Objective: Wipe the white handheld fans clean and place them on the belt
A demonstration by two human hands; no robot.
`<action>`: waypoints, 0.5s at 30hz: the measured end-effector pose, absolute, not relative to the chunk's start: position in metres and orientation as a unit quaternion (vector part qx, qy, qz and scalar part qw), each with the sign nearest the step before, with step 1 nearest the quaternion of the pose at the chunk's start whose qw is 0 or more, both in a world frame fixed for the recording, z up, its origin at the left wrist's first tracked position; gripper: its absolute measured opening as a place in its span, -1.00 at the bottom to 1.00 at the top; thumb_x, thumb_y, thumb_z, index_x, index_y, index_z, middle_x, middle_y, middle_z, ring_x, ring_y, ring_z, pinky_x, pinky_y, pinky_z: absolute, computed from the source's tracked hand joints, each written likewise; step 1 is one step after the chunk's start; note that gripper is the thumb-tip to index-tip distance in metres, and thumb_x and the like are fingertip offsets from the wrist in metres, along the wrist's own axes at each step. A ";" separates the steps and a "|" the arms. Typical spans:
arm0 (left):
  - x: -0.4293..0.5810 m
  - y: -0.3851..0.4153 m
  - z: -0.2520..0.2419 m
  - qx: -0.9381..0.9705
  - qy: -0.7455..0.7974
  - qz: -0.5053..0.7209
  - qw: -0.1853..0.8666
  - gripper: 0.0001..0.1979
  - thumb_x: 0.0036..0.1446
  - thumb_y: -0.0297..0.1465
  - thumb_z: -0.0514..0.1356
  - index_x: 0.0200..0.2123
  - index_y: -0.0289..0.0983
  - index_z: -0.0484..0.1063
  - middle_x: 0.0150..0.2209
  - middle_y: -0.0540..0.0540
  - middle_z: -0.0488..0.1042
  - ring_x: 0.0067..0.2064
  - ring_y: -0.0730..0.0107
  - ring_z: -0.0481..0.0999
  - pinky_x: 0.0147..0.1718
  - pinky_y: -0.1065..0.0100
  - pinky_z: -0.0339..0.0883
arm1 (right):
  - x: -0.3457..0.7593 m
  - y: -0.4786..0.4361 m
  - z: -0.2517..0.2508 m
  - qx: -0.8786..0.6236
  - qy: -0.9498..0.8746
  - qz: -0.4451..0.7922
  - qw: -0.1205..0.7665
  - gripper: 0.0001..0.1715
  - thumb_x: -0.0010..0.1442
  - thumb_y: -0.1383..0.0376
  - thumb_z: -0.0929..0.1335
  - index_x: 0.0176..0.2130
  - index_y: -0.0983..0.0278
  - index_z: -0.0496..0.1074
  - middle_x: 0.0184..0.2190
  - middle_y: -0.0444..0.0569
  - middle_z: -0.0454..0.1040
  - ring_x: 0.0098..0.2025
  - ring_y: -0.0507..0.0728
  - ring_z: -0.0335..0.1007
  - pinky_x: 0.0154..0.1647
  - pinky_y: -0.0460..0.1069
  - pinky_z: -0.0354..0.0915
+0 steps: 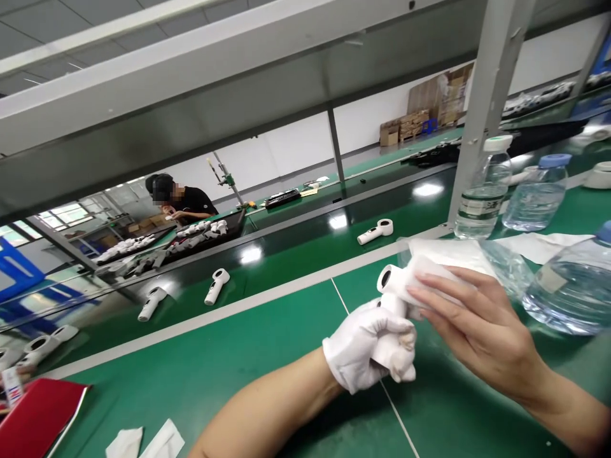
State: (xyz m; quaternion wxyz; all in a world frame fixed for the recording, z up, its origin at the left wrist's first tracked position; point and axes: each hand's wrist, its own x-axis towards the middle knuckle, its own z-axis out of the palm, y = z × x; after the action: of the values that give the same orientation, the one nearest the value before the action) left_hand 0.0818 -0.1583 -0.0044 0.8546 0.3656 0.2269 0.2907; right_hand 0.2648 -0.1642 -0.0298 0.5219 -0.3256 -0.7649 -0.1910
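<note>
My left hand [365, 346], in a white glove, is closed around the handle of a white handheld device with a ring-shaped head [392, 278]. The head points up and its opening looks dark. Bare, my right hand [491, 324] presses a folded white wipe [436, 277] against the side of the head. The wipe and the fingers hide part of the device. Behind the right hand lies a clear plastic bag [508, 270] with white sheets in it.
Clear bottles [537, 197] stand at the right by a metal post [487, 108]. More white devices [217, 286] lie on the green conveyor belt [286, 254]. At lower left are a red folder [42, 413] and crumpled white wipes [162, 439]. A person [184, 200] works across the line.
</note>
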 end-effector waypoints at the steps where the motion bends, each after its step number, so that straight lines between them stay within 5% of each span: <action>1: 0.082 -0.160 -0.004 0.381 0.224 0.292 0.848 -0.77 -0.09 -0.44 0.20 -0.28 -0.32 0.31 -0.58 0.06 0.30 -0.74 0.54 0.25 -0.73 0.47 0.23 | 0.265 -0.164 -0.030 -0.332 -0.761 -0.185 0.526 -0.33 0.11 0.45 0.40 0.17 0.06 0.32 0.05 -0.06 0.44 0.08 0.21 0.32 0.10 0.19 0.31; 15: 0.085 -0.163 -0.005 0.429 0.279 0.270 0.815 -0.67 -0.14 -0.46 0.21 -0.22 -0.30 0.27 -0.62 0.09 0.30 -0.74 0.52 0.24 -0.74 0.48 0.20 | 0.261 -0.167 -0.027 -0.367 -0.747 -0.120 0.542 -0.36 0.16 0.49 0.35 0.17 0.05 0.30 0.08 -0.08 0.43 0.07 0.18 0.33 0.10 0.18 0.31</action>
State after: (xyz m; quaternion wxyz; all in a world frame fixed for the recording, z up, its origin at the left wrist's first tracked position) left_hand 0.0850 -0.1634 -0.0048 0.8154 0.4294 0.2788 0.2703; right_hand 0.2606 -0.1668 -0.0267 0.5416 -0.3666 -0.7470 -0.1196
